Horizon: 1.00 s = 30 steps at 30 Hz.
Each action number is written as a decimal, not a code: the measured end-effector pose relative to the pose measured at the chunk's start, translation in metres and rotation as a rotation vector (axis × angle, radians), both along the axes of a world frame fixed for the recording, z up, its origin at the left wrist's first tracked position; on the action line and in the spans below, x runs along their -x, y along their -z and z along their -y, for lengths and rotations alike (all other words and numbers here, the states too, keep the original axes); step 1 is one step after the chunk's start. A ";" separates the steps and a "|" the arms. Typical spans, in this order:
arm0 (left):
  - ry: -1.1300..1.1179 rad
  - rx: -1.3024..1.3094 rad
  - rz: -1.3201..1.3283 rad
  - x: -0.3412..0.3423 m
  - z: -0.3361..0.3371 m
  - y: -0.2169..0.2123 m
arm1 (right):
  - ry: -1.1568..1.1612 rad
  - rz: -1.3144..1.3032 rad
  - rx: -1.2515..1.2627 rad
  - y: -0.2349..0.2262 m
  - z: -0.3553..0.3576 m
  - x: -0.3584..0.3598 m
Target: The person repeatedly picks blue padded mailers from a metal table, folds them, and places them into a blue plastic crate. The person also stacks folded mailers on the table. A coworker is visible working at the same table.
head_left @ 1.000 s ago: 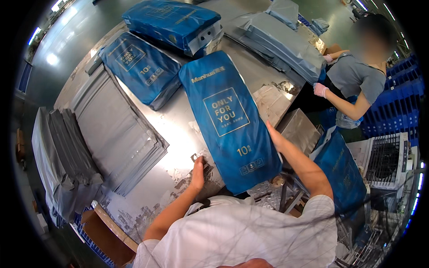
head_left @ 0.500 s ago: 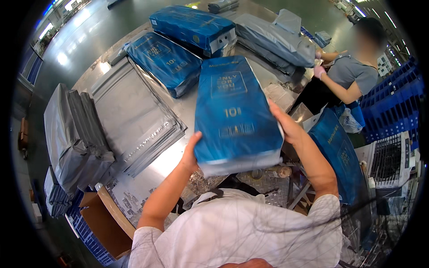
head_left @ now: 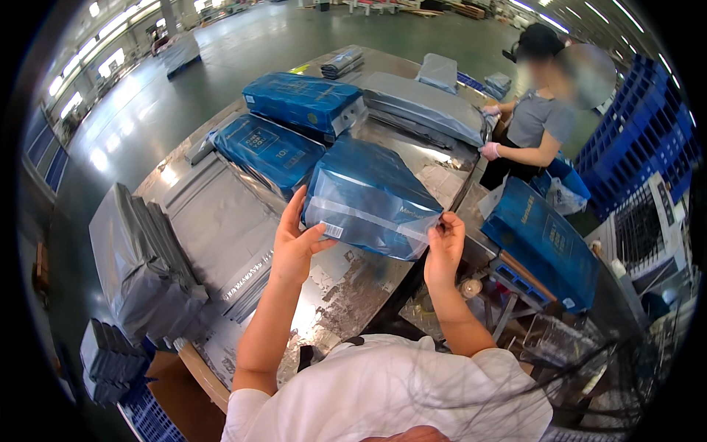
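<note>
A blue plastic-wrapped package (head_left: pixel 372 180) is tilted above the metal table, one end turned toward me. Clear film and a pale tape strip cross that end, with a white barcode label at its left corner. My left hand (head_left: pixel 296 239) grips the left corner, thumb by the label and fingers up the side. At the right corner, my right hand (head_left: pixel 446 241) pinches the edge of the clear film between thumb and fingers. Just beyond lie two similar packages, a printed blue package (head_left: pixel 269 153) and a blue package (head_left: pixel 302 102) behind it.
Flat grey bags (head_left: pixel 221 214) lie left on the metal table (head_left: pixel 342 283), beside a stack of folded grey bags (head_left: pixel 136 250). An open cardboard box (head_left: pixel 184 401) stands below. Another blue package (head_left: pixel 541 239) leans at right. A co-worker (head_left: pixel 534 121) handles a grey parcel (head_left: pixel 427 107).
The package has tipped so its film-covered end faces me instead of its printed front. My right hand has moved from its side to the film corner; my left has shifted beside the label.
</note>
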<state>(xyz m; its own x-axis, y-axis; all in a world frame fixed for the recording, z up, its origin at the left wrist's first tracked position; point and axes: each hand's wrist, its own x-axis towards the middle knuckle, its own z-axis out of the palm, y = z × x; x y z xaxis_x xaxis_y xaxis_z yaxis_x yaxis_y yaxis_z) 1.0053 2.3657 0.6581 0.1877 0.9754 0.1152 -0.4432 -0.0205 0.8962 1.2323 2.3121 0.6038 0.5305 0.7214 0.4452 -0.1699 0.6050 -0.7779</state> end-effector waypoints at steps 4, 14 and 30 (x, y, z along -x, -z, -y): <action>0.008 0.022 0.002 -0.006 0.003 0.004 | -0.111 -0.003 0.075 0.024 0.025 0.003; 0.099 0.169 -0.114 -0.008 -0.006 0.014 | -0.307 -0.007 -0.084 0.016 0.030 -0.016; 0.083 0.257 0.137 -0.017 0.005 0.015 | 0.031 0.234 -0.060 0.010 0.004 -0.008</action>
